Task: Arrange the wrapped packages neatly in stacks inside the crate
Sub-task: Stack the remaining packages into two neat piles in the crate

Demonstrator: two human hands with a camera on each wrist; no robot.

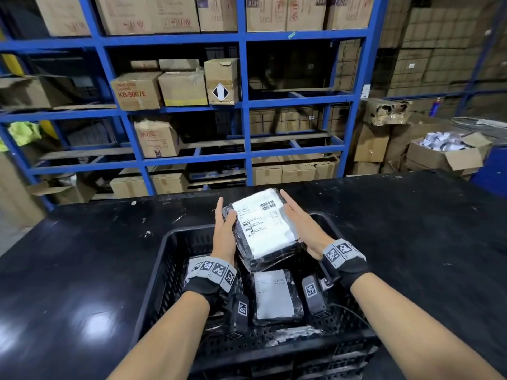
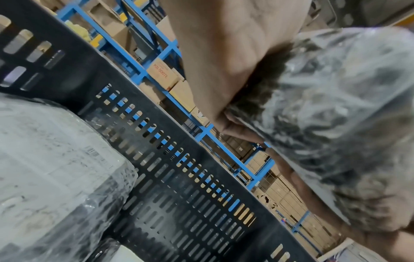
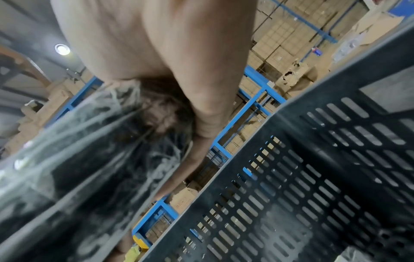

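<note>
A wrapped package in black film with a white shipping label hangs tilted above the black slotted crate. My left hand grips its left edge, thumb on the top face and fingers behind. My right hand presses flat against its right side with straight fingers. A second labelled package lies flat on the crate floor below, and another lies near the front wall. In the left wrist view the left hand holds the package, and a package lies by the crate wall. In the right wrist view the right hand lies along the package.
The crate stands at the near edge of a black table. Blue shelving loaded with cardboard boxes runs behind the table. An open carton of small items and more boxes stand at the back right. The crate's right side shows bare slotted wall.
</note>
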